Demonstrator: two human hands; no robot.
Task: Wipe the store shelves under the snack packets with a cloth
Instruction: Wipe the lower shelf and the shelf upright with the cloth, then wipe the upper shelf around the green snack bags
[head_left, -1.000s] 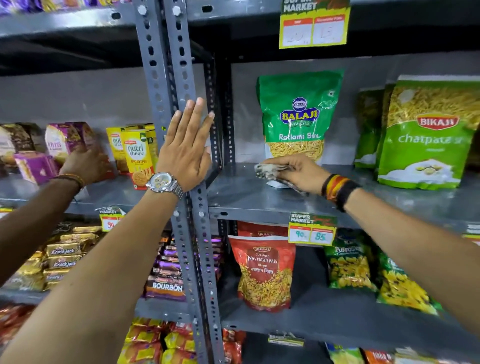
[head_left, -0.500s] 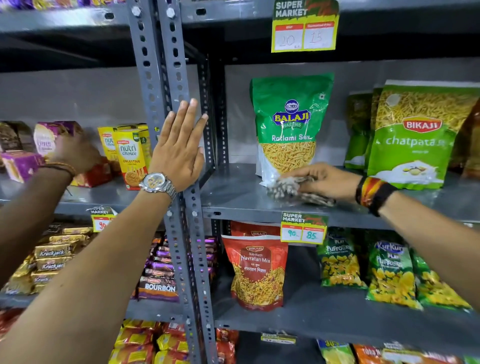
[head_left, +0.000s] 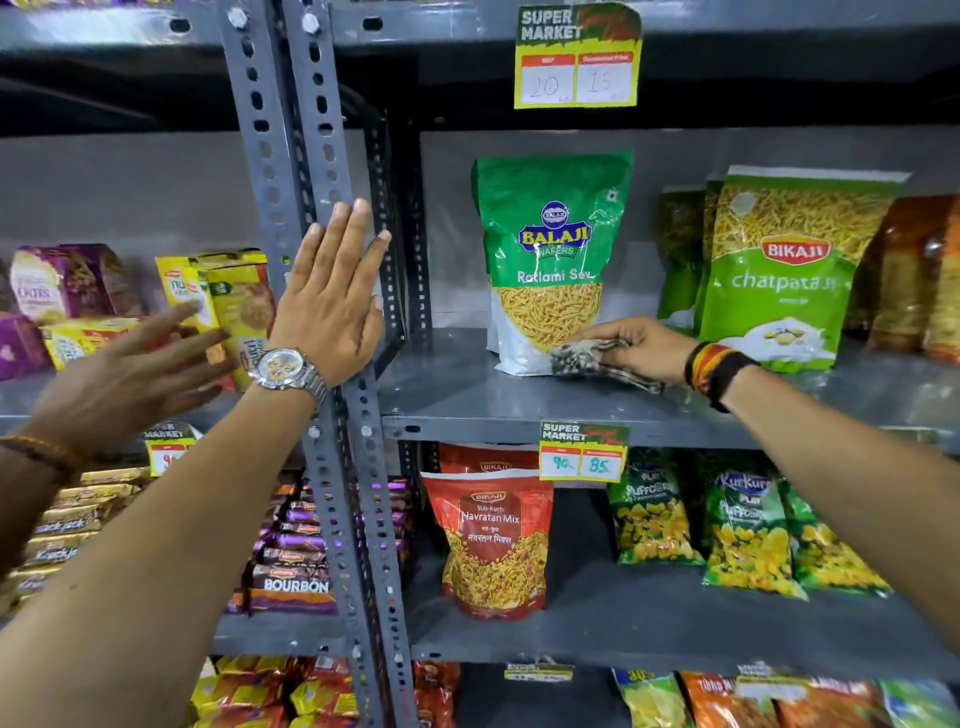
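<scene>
A crumpled grey cloth (head_left: 584, 358) lies on the grey metal shelf (head_left: 457, 397), and my right hand (head_left: 641, 347) is shut on it. It touches the lower right corner of the green Balaji Ratlami Sev packet (head_left: 550, 234), which stands upright. To the right stands a green Bikaji Chatpata packet (head_left: 779, 270). My left hand (head_left: 332, 306), with a steel watch on its wrist, rests flat with its fingers spread against the perforated upright post (head_left: 283, 130).
Another person's open hand (head_left: 132, 376) reaches in from the left before yellow and purple biscuit boxes (head_left: 234, 296). One shelf down stand a red Navratan Mix packet (head_left: 496, 540) and green puff packets (head_left: 748, 535). Price tags (head_left: 582, 452) hang on shelf edges.
My right hand has slid the cloth to the right along the shelf, from the Balaji packet's left side to its right corner. The other person's hand has come off the boxes.
</scene>
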